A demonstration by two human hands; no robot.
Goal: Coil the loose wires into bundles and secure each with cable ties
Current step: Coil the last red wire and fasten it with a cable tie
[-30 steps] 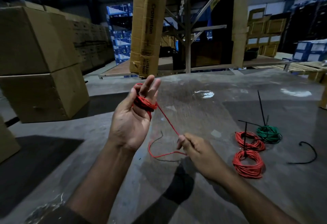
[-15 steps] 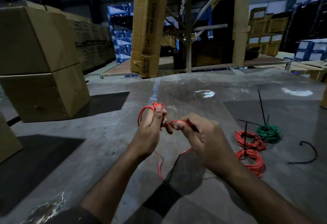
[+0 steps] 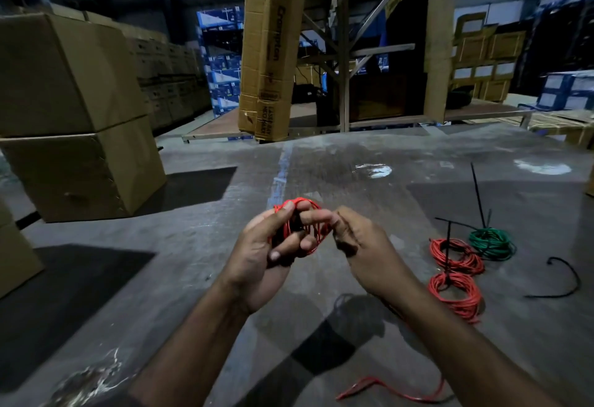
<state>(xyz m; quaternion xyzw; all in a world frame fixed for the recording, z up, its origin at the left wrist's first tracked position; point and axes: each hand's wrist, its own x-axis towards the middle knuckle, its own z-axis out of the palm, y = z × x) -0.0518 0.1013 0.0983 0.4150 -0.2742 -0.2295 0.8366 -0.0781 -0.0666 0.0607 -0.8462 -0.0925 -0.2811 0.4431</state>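
Red wire coil (image 3: pixel 300 229) around fingers

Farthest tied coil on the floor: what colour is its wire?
Green, with a black tie; head view.

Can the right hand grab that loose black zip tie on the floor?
Probably not yet: the right hand is pinching the red wire. The loose black tie lies unblocked, though.

Red coils: three (image 3: pixel 299 229) (image 3: pixel 456 255) (image 3: pixel 454 294); green coil (image 3: pixel 491 242): one; hands: two (image 3: pixel 257 262) (image 3: pixel 363 246).
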